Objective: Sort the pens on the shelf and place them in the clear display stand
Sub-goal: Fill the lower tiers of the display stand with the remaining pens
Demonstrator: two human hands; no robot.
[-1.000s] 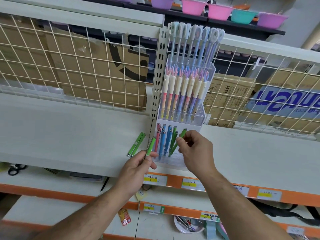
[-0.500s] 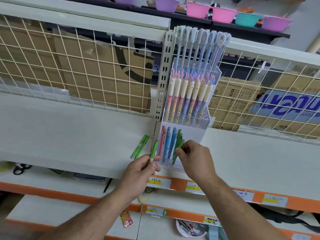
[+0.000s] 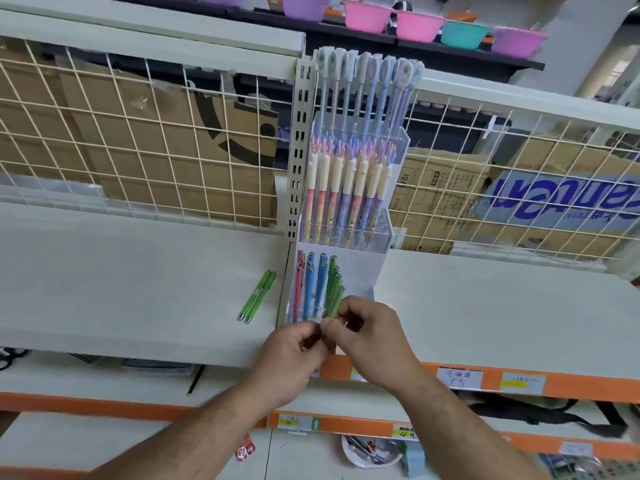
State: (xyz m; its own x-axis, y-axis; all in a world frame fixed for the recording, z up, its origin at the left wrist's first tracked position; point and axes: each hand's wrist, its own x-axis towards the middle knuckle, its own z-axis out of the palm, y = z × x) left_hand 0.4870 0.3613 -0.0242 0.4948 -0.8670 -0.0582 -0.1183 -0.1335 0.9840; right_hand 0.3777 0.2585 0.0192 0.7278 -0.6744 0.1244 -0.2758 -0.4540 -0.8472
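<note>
Pinching one green pen [image 3: 334, 306] between left hand [image 3: 294, 355] and right hand [image 3: 370, 337], right at the lowest tier of the clear display stand [image 3: 375, 271]. Lying side by side on the shelf [image 3: 138, 271], left of the stand: two green pens [image 3: 258, 296].

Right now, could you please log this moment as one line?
left hand: holds green pen | right hand: pinches same pen | clear display stand: front row part-filled | shelf: two loose green pens

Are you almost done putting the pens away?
Nearly. Done: pink, blue and green pens stand in the front tier of the clear plastic display stand. In hand: the left hand and right hand together pinch one slim green pen at that tier. Left: two green pens lying on the white shelf beside the stand.
</note>
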